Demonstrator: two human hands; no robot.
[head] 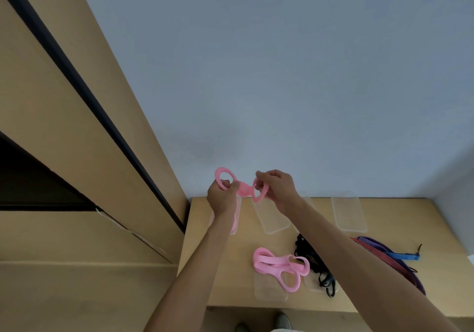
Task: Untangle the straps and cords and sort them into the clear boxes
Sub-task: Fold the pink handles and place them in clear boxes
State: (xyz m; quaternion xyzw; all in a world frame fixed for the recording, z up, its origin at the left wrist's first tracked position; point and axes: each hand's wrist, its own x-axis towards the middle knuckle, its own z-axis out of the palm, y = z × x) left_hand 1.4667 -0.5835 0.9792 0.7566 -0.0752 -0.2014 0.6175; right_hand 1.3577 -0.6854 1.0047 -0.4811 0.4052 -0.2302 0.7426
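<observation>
Nearest the table's (225, 267) front edge, a loose pink strap (279, 267) is seen lying partly over a clear box (269, 294). Just beside it, a black cord tangle (311, 265) is spread over another clear tray, partly hidden by the right forearm. Further right, a purple strap (384, 248), red strap (400, 267) and blue strap (405, 256) are bunched together. Along the far edge, three clear boxes are lined up, the right one (348, 213) unobstructed, the middle one (272, 218) and the left one behind the arms. Above them, a pink looped strap (242, 188) is held up, its long axis running left to right. One loop is pinched by the left hand (221, 198), the other gripped by the right hand (278, 186).
</observation>
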